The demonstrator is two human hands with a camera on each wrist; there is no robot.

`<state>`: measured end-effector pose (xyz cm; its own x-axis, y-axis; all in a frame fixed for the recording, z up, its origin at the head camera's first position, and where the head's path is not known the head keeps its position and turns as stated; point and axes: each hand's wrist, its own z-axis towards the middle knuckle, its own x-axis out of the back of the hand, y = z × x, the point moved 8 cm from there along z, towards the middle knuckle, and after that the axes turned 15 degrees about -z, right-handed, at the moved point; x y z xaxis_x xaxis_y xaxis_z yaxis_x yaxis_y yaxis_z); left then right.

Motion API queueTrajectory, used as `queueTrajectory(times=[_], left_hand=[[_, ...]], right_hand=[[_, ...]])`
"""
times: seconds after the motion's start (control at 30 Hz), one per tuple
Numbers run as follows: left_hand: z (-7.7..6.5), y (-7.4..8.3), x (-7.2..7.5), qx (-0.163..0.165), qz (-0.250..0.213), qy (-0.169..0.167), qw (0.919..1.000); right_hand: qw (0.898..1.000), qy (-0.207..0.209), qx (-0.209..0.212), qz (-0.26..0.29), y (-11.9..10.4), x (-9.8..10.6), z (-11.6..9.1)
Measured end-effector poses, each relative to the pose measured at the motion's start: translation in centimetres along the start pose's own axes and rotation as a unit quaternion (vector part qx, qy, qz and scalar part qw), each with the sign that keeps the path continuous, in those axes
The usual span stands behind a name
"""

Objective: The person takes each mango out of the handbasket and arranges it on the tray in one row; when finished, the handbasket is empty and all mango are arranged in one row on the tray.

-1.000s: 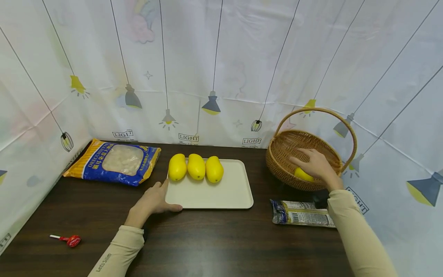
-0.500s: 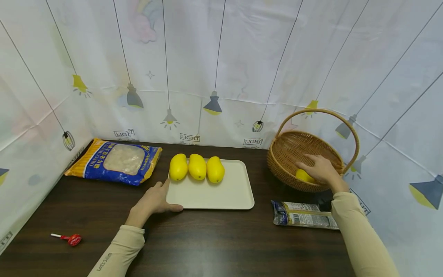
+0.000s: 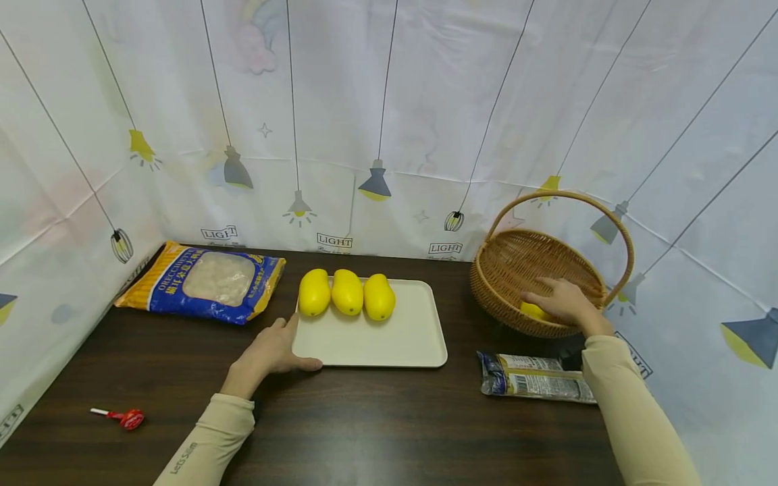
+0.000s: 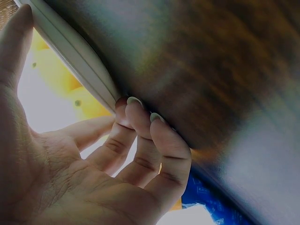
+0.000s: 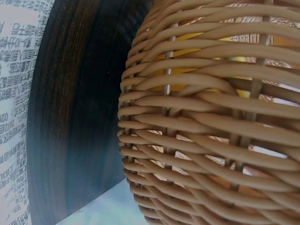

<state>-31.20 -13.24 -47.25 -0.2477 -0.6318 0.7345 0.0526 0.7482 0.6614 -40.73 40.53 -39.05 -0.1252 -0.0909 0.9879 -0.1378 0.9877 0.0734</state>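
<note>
In the head view my left hand [image 3: 269, 354] holds the near left corner of a cream tray [image 3: 389, 344], thumb at its front edge and fingers along its left side. The left wrist view shows the thumb and fingertips against the tray's rim [image 4: 77, 51]. Three yellow mangoes stand in a row at the tray's back left, the middle mango [image 3: 348, 292] among them. My right hand [image 3: 566, 300] reaches into a wicker basket [image 3: 495, 297], its fingers extended over another mango [image 3: 535, 311], partly covered. The right wrist view shows only the basket's weave [image 5: 206, 108], with yellow behind it.
A blue and yellow orecchiette bag [image 3: 203, 283] lies at the back left. Below it on the dark table [image 3: 377, 425] is a red lollipop [image 3: 130, 419]. A long pasta packet [image 3: 535, 376] lies before the basket, whose handle [image 3: 562, 194] arches overhead.
My right hand has lowered into the basket and now covers more of the mango there. The left hand and tray have stayed put. The head view has shifted slightly.
</note>
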Motion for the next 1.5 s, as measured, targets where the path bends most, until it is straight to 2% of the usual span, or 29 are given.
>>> queueTrajectory(times=[0.3,0.47,0.73,1.07,1.5], left_hand=[[-0.1,0.1,0.1,-0.003,-0.003,0.000,1.0000],[-0.2,0.1,0.1,0.001,-0.004,0.002,1.0000],[-0.1,0.1,-0.1,-0.002,-0.004,0.005,1.0000],[-0.1,0.0,0.0,-0.004,-0.005,0.006,1.0000],[0.1,-0.1,-0.1,-0.006,-0.006,0.005,1.0000]], right_hand=[[0.999,-0.031,0.028,-0.019,-0.3,-0.9,0.6],[0.998,-0.051,0.036,-0.011,-0.6,-1.8,1.1],[0.997,-0.032,0.051,-0.038,-1.1,-2.1,1.6],[0.999,0.008,0.039,-0.016,-1.8,0.8,1.2],[0.995,0.088,0.055,-0.002,-5.2,5.9,-0.7]])
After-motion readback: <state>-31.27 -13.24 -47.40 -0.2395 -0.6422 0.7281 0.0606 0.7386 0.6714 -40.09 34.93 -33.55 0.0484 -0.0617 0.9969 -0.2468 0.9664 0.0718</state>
